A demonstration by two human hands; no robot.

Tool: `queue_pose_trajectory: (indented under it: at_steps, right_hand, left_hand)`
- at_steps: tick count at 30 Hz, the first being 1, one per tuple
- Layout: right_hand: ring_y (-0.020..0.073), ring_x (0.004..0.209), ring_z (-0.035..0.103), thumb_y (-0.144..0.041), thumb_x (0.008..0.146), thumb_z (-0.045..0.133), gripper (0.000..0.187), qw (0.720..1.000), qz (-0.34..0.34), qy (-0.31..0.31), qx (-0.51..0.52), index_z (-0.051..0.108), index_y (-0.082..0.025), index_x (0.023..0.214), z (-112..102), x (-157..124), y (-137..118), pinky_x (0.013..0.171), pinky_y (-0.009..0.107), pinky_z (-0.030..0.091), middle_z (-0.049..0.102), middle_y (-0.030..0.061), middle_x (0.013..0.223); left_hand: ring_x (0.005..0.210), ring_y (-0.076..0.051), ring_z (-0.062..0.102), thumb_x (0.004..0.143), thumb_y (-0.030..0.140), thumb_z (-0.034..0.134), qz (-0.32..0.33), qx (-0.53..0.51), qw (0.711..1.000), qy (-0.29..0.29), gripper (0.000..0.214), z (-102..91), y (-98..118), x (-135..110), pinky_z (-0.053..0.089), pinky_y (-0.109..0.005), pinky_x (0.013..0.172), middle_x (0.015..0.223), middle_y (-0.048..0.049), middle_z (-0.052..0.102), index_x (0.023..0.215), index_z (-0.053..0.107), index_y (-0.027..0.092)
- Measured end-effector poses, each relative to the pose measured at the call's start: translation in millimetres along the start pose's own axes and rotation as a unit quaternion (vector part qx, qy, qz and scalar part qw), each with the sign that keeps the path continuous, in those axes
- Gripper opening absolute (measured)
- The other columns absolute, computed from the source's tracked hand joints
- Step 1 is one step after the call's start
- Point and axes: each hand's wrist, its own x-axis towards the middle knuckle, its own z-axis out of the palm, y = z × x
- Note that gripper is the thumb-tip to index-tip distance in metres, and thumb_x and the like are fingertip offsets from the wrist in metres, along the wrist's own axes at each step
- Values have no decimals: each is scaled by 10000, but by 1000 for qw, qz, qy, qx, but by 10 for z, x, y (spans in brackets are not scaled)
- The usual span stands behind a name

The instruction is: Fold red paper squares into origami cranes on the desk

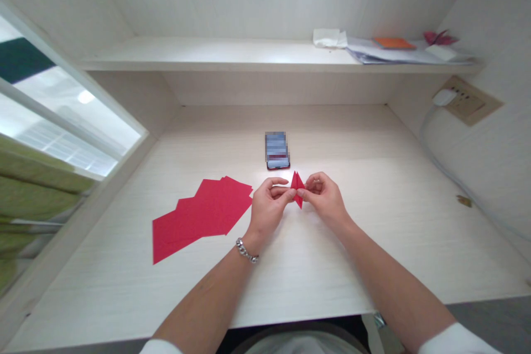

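A small folded piece of red paper [297, 188] is held just above the pale wooden desk [332, 243], at its middle. My left hand [269, 206], with a metal bracelet at the wrist, pinches the paper's left side with fingers closed. The right side of the fold is pinched by my right hand [322, 194], thumb and forefinger pressed together. To the left of my left hand, several flat red paper sheets [201, 215] lie fanned out on the desk.
A phone [277, 152] lies flat just beyond the hands. A shelf [207, 55] above the desk carries papers, an orange pad [393, 42] and a pink folded figure [440, 38]. A wall socket with a white plug [444, 97] and cable is at the right.
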Motion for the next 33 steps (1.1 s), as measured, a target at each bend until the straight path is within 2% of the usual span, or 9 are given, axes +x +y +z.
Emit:
queue_pose_trajectory:
  at_steps: [2, 4, 8, 11, 15, 19, 26, 33]
  right_hand:
    - [205, 811, 642, -333, 682, 751, 201, 997, -45, 27, -60, 660, -200, 801, -9, -3, -4, 669, 306, 528, 673, 55, 878]
    - [203, 833, 634, -339, 725, 713, 161, 994, -61, 22, -86, 696, -196, 796, -11, -6, -9, 701, 307, 524, 674, 68, 926]
    - [192, 784, 646, -410, 798, 643, 253, 999, -21, -31, -13, 714, -183, 884, -4, 14, 3, 726, 311, 516, 708, 56, 852]
    - [200, 796, 655, -444, 760, 683, 305, 997, 13, -58, 39, 727, -174, 894, -2, 32, 21, 747, 322, 514, 725, 53, 849]
    - [214, 809, 667, -431, 715, 732, 319, 991, 64, -57, 107, 745, -171, 897, 15, 24, 18, 794, 365, 520, 735, 67, 870]
    - [224, 795, 671, -440, 681, 758, 355, 983, 96, -50, 150, 754, -166, 906, 44, -2, -16, 778, 377, 534, 738, 73, 839]
    - [219, 788, 686, -364, 651, 793, 415, 992, 38, -3, 121, 713, -198, 1023, 39, 10, -2, 726, 381, 581, 737, 66, 905]
    - [215, 770, 698, -347, 638, 806, 398, 991, 28, 13, 130, 709, -192, 992, 55, 1, 28, 721, 394, 602, 729, 61, 908]
  left_hand:
    - [775, -202, 711, 701, 310, 770, 18, 19, 1000, -2, 336, 11, 9, -8, 568, -324, 741, 834, -69, 737, 951, 613, 151]
    - [831, -203, 702, 726, 318, 748, 36, 47, 998, -19, 281, 24, 39, -26, 561, -325, 783, 908, -81, 733, 934, 661, 149]
    - [922, -204, 669, 812, 330, 659, 85, 123, 987, -51, 218, 42, 117, -69, 560, -303, 775, 1022, -84, 706, 969, 723, 192]
    - [934, -203, 652, 822, 327, 643, 115, 154, 980, -50, 180, 31, 123, -76, 558, -283, 735, 1014, -81, 691, 928, 735, 213]
    - [865, -189, 659, 765, 325, 707, 91, 147, 985, 2, 213, -8, 47, -32, 551, -293, 730, 967, -75, 687, 935, 702, 196]
    - [819, -180, 677, 736, 303, 735, 58, 73, 996, -8, 237, -33, -10, 19, 548, -310, 762, 902, -70, 705, 916, 663, 165]
    - [797, -176, 683, 725, 283, 747, 45, 12, 999, -15, 259, -26, 36, 12, 562, -298, 722, 895, -71, 716, 931, 660, 151]
    - [803, -194, 693, 706, 296, 762, 30, -3, 999, -17, 279, -37, 47, 26, 581, -313, 709, 909, -80, 728, 931, 687, 149]
